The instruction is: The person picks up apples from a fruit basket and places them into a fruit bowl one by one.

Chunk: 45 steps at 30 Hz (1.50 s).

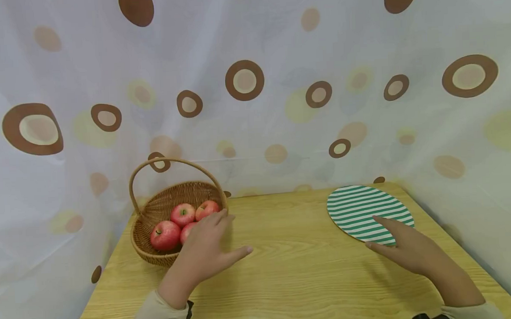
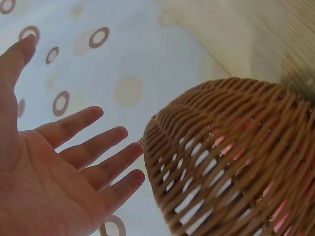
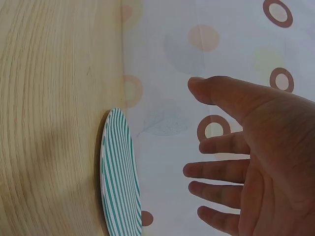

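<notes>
Head view: left hand point(image 1: 208, 249) flat over basket point(image 1: 150, 249).

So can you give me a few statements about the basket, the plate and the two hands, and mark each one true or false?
1. The wicker basket holds red apples. True.
2. The left hand grips an apple. False: its fingers are spread above the basket and hold nothing.
3. The striped plate carries an apple. False: nothing lies on it.
4. The right hand is open at the plate's near edge. True.
5. The basket stands on the wooden table. True.
</notes>
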Motion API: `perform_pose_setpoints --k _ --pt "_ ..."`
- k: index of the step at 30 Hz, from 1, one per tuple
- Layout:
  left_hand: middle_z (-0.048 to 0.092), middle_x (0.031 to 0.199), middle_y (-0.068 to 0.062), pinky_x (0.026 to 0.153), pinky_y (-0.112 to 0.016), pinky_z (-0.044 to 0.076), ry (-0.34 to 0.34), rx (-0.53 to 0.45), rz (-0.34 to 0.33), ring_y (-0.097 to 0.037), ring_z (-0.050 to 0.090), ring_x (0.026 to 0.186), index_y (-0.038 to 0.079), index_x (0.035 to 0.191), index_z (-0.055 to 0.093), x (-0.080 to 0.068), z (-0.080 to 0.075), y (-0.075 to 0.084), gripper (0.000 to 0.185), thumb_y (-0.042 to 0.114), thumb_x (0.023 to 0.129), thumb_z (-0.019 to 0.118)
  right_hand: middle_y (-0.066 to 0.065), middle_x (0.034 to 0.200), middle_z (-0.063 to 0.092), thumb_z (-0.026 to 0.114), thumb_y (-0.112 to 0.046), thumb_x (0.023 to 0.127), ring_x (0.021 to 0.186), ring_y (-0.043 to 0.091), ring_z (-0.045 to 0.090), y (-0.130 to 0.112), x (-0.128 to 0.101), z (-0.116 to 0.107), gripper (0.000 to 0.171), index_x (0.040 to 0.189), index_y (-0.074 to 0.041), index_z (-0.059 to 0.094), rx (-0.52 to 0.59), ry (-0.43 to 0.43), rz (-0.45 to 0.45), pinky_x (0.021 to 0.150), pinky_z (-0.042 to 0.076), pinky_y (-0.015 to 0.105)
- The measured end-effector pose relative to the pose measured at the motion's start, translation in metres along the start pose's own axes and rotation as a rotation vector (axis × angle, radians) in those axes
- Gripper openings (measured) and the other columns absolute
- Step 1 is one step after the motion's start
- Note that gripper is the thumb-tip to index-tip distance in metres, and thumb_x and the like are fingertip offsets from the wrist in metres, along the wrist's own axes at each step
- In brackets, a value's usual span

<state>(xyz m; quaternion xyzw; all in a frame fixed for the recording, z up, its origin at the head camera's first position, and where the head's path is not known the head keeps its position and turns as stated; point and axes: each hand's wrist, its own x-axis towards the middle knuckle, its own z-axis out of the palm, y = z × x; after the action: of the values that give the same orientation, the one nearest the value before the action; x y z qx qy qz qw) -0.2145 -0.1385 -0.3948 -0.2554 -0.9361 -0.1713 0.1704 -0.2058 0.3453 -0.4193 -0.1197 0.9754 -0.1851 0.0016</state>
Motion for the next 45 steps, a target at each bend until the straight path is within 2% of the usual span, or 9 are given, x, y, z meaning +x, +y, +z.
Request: perform_pose_setpoints --k 5,10,19,26,34,38,45 --pt "0.064 0.149 -0.017 0.118 -0.062 0.045 -0.054 -0.033 -0.024 -0.038 0.058 0.141 0.005 0.140 0.068 0.005 0.009 0.007 0.082 0.070 0.090 0.072 0.038 0.156 0.046 0.063 -0.056 0.103 0.137 0.061 0.049 0.003 -0.001 0.001 0.086 0.161 0.003 0.039 0.046 -0.003 0.006 0.098 0.050 0.073" --pt "0.066 0.145 -0.015 0.124 -0.062 0.039 -0.068 -0.081 0.019 -0.037 0.059 0.140 0.004 0.138 0.069 0.009 0.016 0.017 0.076 0.065 0.092 0.074 0.038 0.155 0.046 0.063 -0.054 0.104 0.134 0.061 0.051 0.006 -0.002 0.002 0.083 0.160 0.004 0.040 0.070 -0.016 0.004 0.095 0.053 0.071" --pt "0.061 0.152 -0.014 0.121 -0.054 0.045 -0.098 -0.176 0.064 -0.033 0.057 0.143 0.008 0.144 0.066 0.026 0.021 0.032 0.077 0.066 0.094 0.071 0.038 0.159 0.040 0.065 -0.050 0.105 0.133 0.060 0.054 0.020 0.001 0.008 0.078 0.159 0.001 0.041 0.146 -0.011 -0.003 0.088 0.060 0.062" --pt "0.058 0.156 -0.015 0.122 -0.054 0.043 -0.169 -0.250 0.060 -0.035 0.053 0.147 0.009 0.146 0.064 0.037 0.028 0.044 0.078 0.067 0.094 0.069 0.040 0.158 0.038 0.065 -0.047 0.105 0.129 0.061 0.056 0.027 0.000 0.012 0.078 0.159 0.003 0.039 0.150 -0.014 0.002 0.088 0.060 0.063" --pt "0.060 0.154 -0.012 0.123 -0.050 0.043 -0.181 -0.247 0.096 -0.030 0.053 0.147 0.009 0.144 0.066 0.046 0.042 0.059 0.075 0.066 0.094 0.069 0.040 0.158 0.039 0.065 -0.045 0.106 0.136 0.066 0.045 0.034 -0.002 0.014 0.074 0.157 0.003 0.043 0.148 -0.016 0.016 0.092 0.056 0.069" --pt "0.061 0.153 -0.010 0.123 -0.047 0.044 -0.208 -0.239 0.107 -0.028 0.054 0.147 0.010 0.143 0.067 0.052 0.050 0.069 0.076 0.069 0.094 0.067 0.041 0.157 0.040 0.066 -0.044 0.106 0.134 0.065 0.049 0.039 -0.002 0.015 0.072 0.155 0.004 0.045 0.153 -0.024 0.011 0.091 0.057 0.067" --pt "0.066 0.147 -0.009 0.120 -0.043 0.048 -0.206 -0.209 0.211 -0.026 0.060 0.140 0.010 0.141 0.068 0.067 0.064 0.088 0.071 0.066 0.097 0.065 0.042 0.155 0.043 0.068 -0.042 0.104 0.134 0.065 0.048 0.049 0.001 0.011 0.072 0.152 0.008 0.048 0.112 0.003 -0.001 0.095 0.054 0.070"
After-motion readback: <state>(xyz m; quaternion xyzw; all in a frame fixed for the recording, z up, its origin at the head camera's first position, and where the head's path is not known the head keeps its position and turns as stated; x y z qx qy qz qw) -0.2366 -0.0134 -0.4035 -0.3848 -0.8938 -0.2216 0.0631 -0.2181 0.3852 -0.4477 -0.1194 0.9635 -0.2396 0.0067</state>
